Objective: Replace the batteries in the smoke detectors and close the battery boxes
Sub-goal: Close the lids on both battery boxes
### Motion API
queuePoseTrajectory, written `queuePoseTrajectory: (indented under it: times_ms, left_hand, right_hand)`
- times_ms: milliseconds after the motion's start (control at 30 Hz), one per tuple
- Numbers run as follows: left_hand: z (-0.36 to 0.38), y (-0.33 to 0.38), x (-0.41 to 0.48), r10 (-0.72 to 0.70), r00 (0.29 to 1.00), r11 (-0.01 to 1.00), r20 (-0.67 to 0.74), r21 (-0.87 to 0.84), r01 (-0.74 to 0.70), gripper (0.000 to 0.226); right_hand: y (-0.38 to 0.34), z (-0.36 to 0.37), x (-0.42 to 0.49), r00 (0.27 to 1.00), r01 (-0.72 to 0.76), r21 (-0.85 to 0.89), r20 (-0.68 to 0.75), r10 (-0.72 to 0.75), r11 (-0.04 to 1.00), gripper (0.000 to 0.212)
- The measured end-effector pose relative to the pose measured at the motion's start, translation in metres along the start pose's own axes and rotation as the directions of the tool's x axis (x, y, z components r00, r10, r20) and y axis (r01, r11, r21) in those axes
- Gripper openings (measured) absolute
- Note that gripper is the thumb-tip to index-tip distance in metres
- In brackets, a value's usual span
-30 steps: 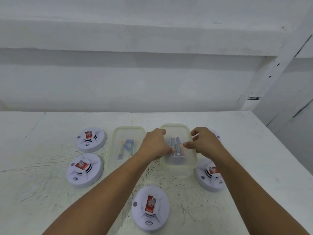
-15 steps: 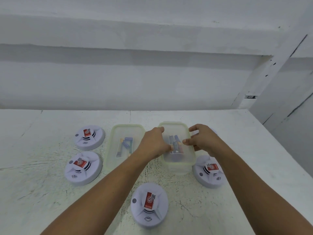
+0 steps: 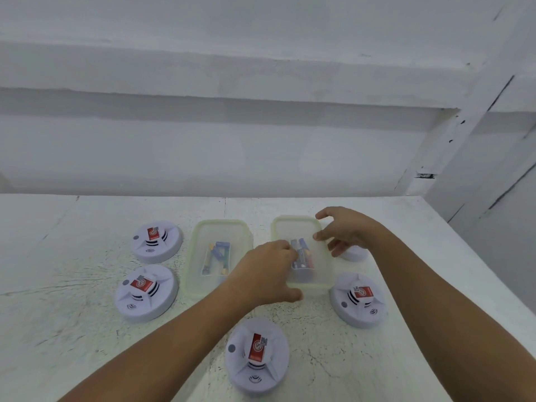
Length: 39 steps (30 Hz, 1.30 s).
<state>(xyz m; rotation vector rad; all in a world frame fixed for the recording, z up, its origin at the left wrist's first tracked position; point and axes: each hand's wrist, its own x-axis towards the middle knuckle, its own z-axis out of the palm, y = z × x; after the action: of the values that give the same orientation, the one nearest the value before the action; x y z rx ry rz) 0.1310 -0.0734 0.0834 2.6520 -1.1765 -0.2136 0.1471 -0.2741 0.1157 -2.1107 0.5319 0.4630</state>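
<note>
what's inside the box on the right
A few batteries, blue and red, lie in the right box. The left hand covers part of them, so their count cannot be told.

Left box (image 3: 221, 221) beside right box (image 3: 295, 217), batteries (image 3: 217, 256) in both; detectors (image 3: 256, 355): two left, two right, one front.

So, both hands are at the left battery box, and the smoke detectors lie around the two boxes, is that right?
No. The head view shows the left hand and right hand at the right battery box, not the left battery box. The smoke detectors do lie around the two boxes.
</note>
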Motion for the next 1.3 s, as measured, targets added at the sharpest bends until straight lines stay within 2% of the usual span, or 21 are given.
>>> queuePoseTrajectory:
  times_ms: [100,400,500,1000,1167,1300]
  left_hand:
    - [0.002,-0.001,0.000,0.024,1.000,0.999,-0.016,0.046,-0.024,0.065]
    - [0.013,-0.001,-0.003,0.092,0.990,0.988,-0.107,0.132,-0.077,0.060]
    - [0.016,-0.002,-0.002,0.096,0.991,0.985,-0.095,0.151,-0.081,0.056]
    - [0.006,-0.011,0.006,0.032,0.996,0.996,-0.086,0.090,-0.024,0.072]
    - [0.005,-0.011,0.005,0.005,0.998,1.000,-0.060,0.025,-0.003,0.077]
    - [-0.003,-0.013,0.003,-0.042,0.999,0.982,0.009,-0.181,0.043,0.083]
  right_hand:
    - [-0.006,0.000,0.008,0.998,0.053,-0.026,-0.039,-0.054,0.998,0.052]
    - [-0.005,-0.004,0.025,0.995,0.036,-0.035,0.091,-0.033,0.999,0.050]
    - [-0.006,-0.007,0.030,0.992,0.023,-0.058,0.129,-0.016,0.998,0.048]
    - [-0.013,-0.020,0.046,0.941,-0.043,-0.090,0.330,0.071,0.995,0.041]
    - [-0.008,-0.013,0.032,0.972,-0.021,-0.028,0.233,0.027,0.999,0.038]
    - [0.002,0.011,0.016,0.995,0.089,-0.023,-0.043,-0.090,0.996,0.042]
